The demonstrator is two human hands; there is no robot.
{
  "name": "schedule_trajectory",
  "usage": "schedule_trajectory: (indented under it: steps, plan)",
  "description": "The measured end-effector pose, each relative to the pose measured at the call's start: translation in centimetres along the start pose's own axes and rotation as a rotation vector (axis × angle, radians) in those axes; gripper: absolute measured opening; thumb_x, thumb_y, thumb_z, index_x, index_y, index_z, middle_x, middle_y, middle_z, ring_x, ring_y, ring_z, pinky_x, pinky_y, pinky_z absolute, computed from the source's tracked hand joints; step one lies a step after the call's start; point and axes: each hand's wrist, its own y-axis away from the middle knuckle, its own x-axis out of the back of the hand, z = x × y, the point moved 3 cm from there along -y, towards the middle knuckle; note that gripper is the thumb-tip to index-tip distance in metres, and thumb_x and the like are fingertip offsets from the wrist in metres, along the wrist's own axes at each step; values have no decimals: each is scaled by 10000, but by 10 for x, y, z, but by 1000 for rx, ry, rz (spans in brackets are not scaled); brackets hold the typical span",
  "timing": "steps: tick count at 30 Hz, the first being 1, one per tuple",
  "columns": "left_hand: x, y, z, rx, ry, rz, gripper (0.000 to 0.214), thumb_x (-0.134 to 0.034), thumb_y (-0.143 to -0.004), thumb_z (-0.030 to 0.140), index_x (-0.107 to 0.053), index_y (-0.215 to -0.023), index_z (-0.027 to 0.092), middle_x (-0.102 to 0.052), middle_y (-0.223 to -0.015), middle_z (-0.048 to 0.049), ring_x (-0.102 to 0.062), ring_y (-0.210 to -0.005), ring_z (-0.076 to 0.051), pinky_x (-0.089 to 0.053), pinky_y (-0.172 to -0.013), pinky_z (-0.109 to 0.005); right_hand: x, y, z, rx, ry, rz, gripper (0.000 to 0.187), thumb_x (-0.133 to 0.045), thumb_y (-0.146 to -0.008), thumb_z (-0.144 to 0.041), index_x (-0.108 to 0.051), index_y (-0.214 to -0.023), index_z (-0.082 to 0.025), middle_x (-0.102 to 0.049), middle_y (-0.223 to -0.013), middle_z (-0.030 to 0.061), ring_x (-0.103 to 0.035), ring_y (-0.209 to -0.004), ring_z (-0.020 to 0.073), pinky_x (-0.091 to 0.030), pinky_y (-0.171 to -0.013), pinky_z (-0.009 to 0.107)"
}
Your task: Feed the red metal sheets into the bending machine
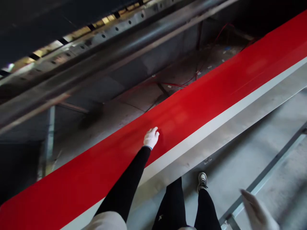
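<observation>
My left hand (151,138), in a white glove, is on or just over the red face of a long metal panel (189,108). Its fingers are slightly bent and loose, with nothing seen in them. The panel runs diagonally across the view, with a white stripe (206,129) and a bare metal edge (216,140) along the near side. At the lower right, my right hand (257,210), gloved too and blurred, is away from the panel over the floor. Its fingers look stretched out, and no object shows in them.
Beyond the panel, a dark machine with a long metal beam (124,52) and a row of holes spans the upper left. Red cords (175,84) and scraps lie on the floor there. A metal rail (271,174) crosses the floor at right, near my shoe (202,181).
</observation>
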Motion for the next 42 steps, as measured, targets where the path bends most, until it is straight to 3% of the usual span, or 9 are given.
schedule_trajectory:
  steps: [5,10,14,22,26,30,36,39,42]
  plan:
    - [11,-116,-13,-128,-71,58,515,-576,-945,275,-596,-1444,154,-518,-1578,-157,-455,-1476,-313,-349,-1267,-449,-127,-80,-140,389,50,-314,400,-418,-1041,-431,-634,-1312,-230,-619,-1395,92,-583,-1289,261,-517,-1124,445]
    - [14,-175,-12,-254,-143,112,494,-522,-964,273,-616,-1423,117,-582,-1515,-161,-539,-1402,-288,-399,-1224,-399,-188,-154,-229,371,428,-316,500,-536,-1021,-317,-526,-1495,-160,-385,-1636,169,-254,-1555,375,-428,-1201,560]
    - [10,-205,9,-383,-192,41,517,-517,-970,272,-585,-1466,144,-547,-1557,-151,-529,-1408,-294,-344,-1246,-426,-198,-172,-235,360,537,-347,568,-590,-1000,-314,-498,-1528,-126,-296,-1677,209,-212,-1568,417,-326,-1268,556]
    - [14,-283,63,-58,59,-119,354,-594,-925,421,-775,-1126,192,-790,-1099,-124,-707,-1027,-266,-510,-865,-309,-202,-177,-231,346,588,-441,668,-646,-942,-274,-450,-1569,-149,-259,-1699,186,-197,-1577,400,-335,-1272,520]
    - [37,-312,64,71,123,66,318,-569,-912,363,-792,-1033,172,-795,-1065,-133,-708,-965,-247,-499,-816,-311,-202,-176,-233,312,620,-498,707,-631,-952,-285,-394,-1601,-135,-181,-1722,195,-131,-1594,405,-284,-1299,521]
    - [58,-332,76,-81,193,56,360,-586,-898,438,-783,-1060,183,-799,-1009,-93,-715,-902,-229,-517,-819,-309,-204,-172,-241,293,666,-535,747,-637,-960,-356,-373,-1601,-78,-157,-1716,236,-79,-1591,444,-260,-1307,529]
    - [12,-331,132,-150,106,-167,337,-713,-871,374,-775,-1134,172,-779,-1188,-119,-694,-1128,-259,-522,-964,-330,-212,-168,-234,288,636,-502,781,-690,-912,-336,-394,-1581,-62,-123,-1714,262,-28,-1583,473,-316,-1281,550]
    - [10,-337,141,-40,152,-48,260,-703,-899,265,-767,-1106,122,-778,-1158,-137,-703,-1137,-270,-525,-986,-356,-215,-164,-226,295,589,-489,806,-716,-877,-287,-384,-1586,-95,-63,-1726,244,-5,-1590,453,-387,-1246,533]
    - [55,-356,124,79,173,160,300,-528,-1017,207,-694,-1194,30,-727,-1243,-178,-649,-1260,-298,-482,-1082,-414,-215,-162,-224,297,581,-491,829,-739,-854,-280,-382,-1584,-112,-56,-1729,231,-2,-1594,442,-439,-1212,526]
